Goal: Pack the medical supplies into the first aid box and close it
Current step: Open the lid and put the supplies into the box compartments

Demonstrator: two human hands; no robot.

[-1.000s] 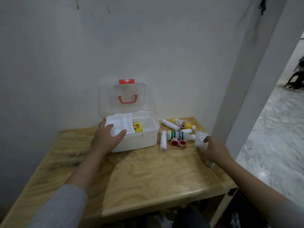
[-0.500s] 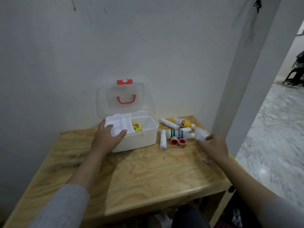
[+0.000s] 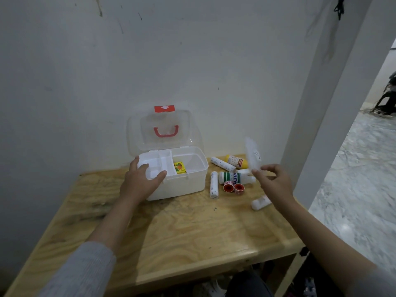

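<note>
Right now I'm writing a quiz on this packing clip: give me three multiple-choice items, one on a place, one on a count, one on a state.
1. Where does the small yellow packet lie?
A. Inside the first aid box
B. On the table's front edge
C. In the right hand

2. How many red tape rolls sit on the table?
A. One
B. Two
C. Four

3. How does the box lid stand?
A. Latched shut
B. Lying flat on the table
C. Open, standing up at the back

Answers:
1. A, the packet lies within the walls of the first aid box.
2. B, the red tape rolls stand side by side.
3. C, the lid's red handle faces the camera above the open box.
</note>
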